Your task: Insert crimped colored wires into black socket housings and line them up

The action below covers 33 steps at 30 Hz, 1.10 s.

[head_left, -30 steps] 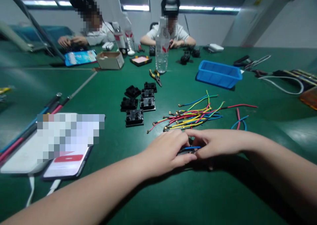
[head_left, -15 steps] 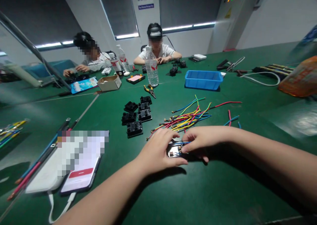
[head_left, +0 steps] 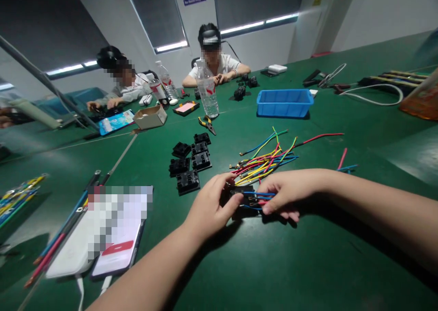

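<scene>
A green table (head_left: pixel 273 265) fills the foreground, and both forearms reach in over it, one from the lower left, one from the right. The left hand (head_left: pixel 214 206) is turned inward, gripping a black part (head_left: pixel 251 190) with its thumb laid across the top and its fingers curled around the far side. The right hand (head_left: pixel 282 192) comes in palm down, its thumb and forefinger pinching short blue and red wires (head_left: pixel 262 194) at the part's right side. Just beyond the fingers lies a pile of loose coloured wires (head_left: pixel 263 163); past the left fingertips sit several black housings (head_left: pixel 188 181). On the wall far beyond the fingers, a sign (head_left: pixel 195 0) reads 原材料放置区, with a smaller line beneath too blurred to read surely. A clear bottle (head_left: pixel 208 94), well past the fingertips, bears red print that is illegible, and a phone (head_left: pixel 119 251) to the left of the left hand is partly pixelated. The left thumb hides some of the black part, and where the wires end under the right fingers cannot be made out
</scene>
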{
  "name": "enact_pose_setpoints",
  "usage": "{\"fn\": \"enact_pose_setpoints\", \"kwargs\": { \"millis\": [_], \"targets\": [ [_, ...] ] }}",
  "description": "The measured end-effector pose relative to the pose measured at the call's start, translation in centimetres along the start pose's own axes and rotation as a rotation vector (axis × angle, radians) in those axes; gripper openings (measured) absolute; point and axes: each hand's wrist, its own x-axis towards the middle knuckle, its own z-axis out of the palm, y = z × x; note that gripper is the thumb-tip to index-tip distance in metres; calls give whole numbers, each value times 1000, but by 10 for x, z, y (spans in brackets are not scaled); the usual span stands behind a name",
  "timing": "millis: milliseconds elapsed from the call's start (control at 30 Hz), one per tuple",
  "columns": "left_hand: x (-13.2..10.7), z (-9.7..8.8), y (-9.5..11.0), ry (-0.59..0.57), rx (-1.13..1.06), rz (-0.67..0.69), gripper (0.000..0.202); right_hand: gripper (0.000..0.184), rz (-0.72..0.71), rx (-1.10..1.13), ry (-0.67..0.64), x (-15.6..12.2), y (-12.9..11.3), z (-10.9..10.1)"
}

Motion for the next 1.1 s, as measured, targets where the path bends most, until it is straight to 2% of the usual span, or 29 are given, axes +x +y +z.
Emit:
{"fn": "enact_pose_setpoints", "kwargs": {
  "millis": [133, 300, 400, 533, 700, 800, 867, 933, 1033, 1100],
  "targets": [
    [-1, 4, 1, 24, -211, -160, 33, 30, -52, -87, 99, -1, -2, 0],
    [1, 8, 0, 7, -440, -246, 36, 30, -165, -445, 218, 1, -5, -1],
    [2, 9, 2, 2, -494, -235, 34, 31, -144, -545, 261, 1, -7, 1],
    [2, 11, 7, 22, -599, -191, 31, 41, -113, -544, 253, -2, -8, 2],
    [3, 12, 7, 38, -544, -208, 20, 44, -56, -336, 177, -2, -5, 0],
    [2, 11, 3, 25, -506, -220, 18, 42, -44, -185, 132, 1, -2, 0],
    [2, 10, 1, 23, -503, -207, 21, 42, -38, -149, 149, 3, -1, 1],
    [1, 9, 1, 22, -484, -174, 26, 41, -55, -249, 217, 5, -2, 3],
    [1, 8, 2, 14, -371, -140, 32, 36, -195, -487, 324, 7, -5, 6],
    [1, 8, 2, 6, -305, -130, 36, 34, -255, -542, 352, 7, -7, 6]
  ]
}}
